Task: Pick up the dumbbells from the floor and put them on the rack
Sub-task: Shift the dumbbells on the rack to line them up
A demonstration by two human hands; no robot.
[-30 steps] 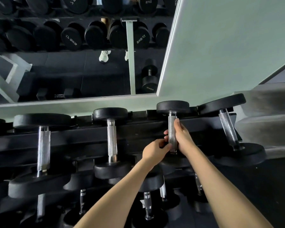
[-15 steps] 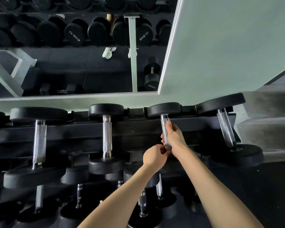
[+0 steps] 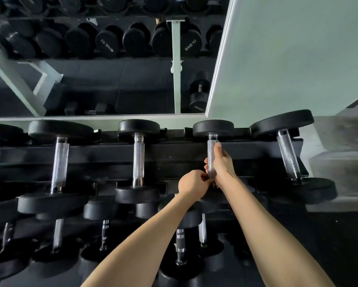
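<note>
both hands (image 3: 222,162) wrap the dumbbell (image 3: 212,154) handle on the rack (image 3: 174,154).

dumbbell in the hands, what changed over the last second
Little visibly changed. Both hands stayed on the dumbbell: the right hand wrapped along its handle, the left hand at the handle's near end. The dumbbell tilted slightly half a second ago and now lies straight across the rack again. No grip was released. The neighbouring dumbbells kept their places; apparent shifts come mostly from the camera.
</note>
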